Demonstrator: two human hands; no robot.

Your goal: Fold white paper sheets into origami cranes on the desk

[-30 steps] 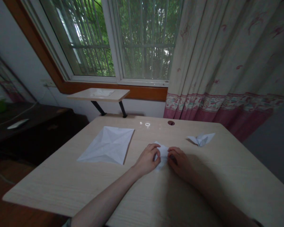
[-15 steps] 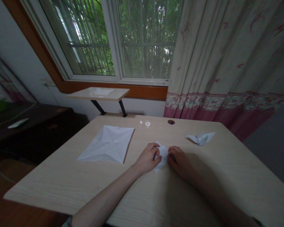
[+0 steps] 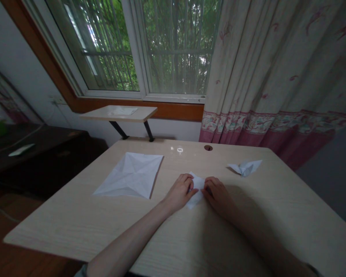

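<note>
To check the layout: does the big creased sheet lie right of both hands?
No, the creased sheet lies on the desk left of the left hand.

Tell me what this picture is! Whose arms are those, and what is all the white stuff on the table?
There is no machine here. A person wears a camera on the head, so you see what they see when they look down: their own two arms reaching forward. The left hand and the right hand meet in the middle and pinch a small white paper that rests on the wooden table. To the left lies a bigger creased sheet, opened flat. To the right lies a folded paper shape with pointed tips. Nobody touches those two. Behind the table are a window with green trees outside and a flowery curtain.
</note>
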